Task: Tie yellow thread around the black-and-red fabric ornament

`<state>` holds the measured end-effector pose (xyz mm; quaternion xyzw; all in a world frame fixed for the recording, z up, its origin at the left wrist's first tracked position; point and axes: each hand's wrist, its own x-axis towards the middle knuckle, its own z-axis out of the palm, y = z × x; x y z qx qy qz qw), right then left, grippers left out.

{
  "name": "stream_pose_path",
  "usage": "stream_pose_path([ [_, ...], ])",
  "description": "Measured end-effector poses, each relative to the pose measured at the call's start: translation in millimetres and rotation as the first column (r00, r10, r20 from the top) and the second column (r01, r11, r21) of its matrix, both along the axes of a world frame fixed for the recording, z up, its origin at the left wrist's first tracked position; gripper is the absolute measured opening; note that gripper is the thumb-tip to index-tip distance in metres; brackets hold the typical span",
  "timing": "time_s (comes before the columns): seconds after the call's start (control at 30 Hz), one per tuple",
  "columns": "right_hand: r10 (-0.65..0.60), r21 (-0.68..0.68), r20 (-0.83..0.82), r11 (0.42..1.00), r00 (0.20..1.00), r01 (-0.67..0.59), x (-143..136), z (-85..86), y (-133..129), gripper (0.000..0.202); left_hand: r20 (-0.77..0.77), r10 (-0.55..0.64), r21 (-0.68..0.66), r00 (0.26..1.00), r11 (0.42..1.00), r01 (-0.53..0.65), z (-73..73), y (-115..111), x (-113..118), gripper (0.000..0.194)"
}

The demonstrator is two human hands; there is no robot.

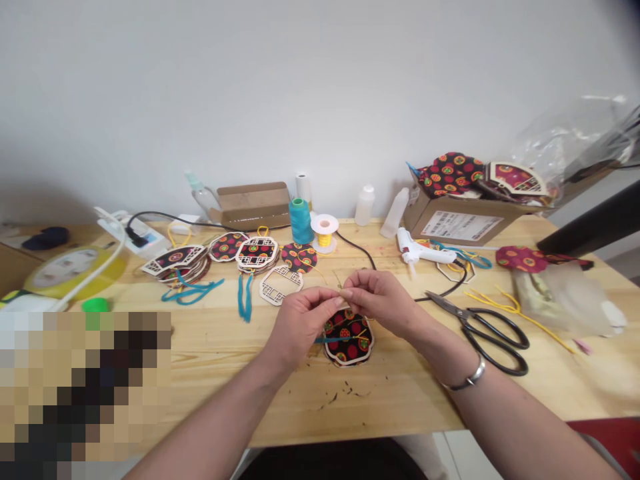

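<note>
My left hand (pixel 313 317) and my right hand (pixel 373 297) meet fingertip to fingertip, both pinching a thin yellow cord (pixel 339 285) whose end pokes up between them. Just below lies a wood-rimmed ornament (pixel 349 343) covered in dark flowered fabric, partly hidden by my fingers. A teal cord and a bit of yellow cord lie across its face. Black-handled scissors (pixel 493 333) rest right of my right forearm. Left of my hands is a bare wooden lattice frame (pixel 281 285).
Finished-looking ornaments (pixel 257 254) with teal tassels sit at left. Behind stand a teal thread cone (pixel 301 221) and a yellow cord spool (pixel 325 233). A white glue gun (pixel 425 251) lies before a cardboard box (pixel 450 223). A tape roll (pixel 73 270) is far left.
</note>
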<state>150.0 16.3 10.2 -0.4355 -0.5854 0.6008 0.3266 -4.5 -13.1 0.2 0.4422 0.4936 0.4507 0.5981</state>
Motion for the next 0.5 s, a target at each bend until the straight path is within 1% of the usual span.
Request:
stream_pose_path([
  [0.13,-0.001,0.003,-0.005,1.000,1.000,0.001,0.1,-1.0,0.4,0.021,-0.011,-0.009,-0.020,1.000,1.000,0.009,0.8,0.3,-0.2,0.016],
  [0.27,0.004,-0.006,-0.016,1.000,1.000,-0.004,0.5,-1.0,0.3,0.023,0.015,-0.028,-0.055,0.999,0.998,0.029,-0.1,0.8,-0.8,0.019],
  [0.5,0.028,-0.088,-0.093,0.995,0.995,-0.036,1.1,-0.2,-0.6,0.028,0.099,-0.038,-0.061,0.994,0.997,0.044,-2.1,1.8,-1.9,0.018],
])
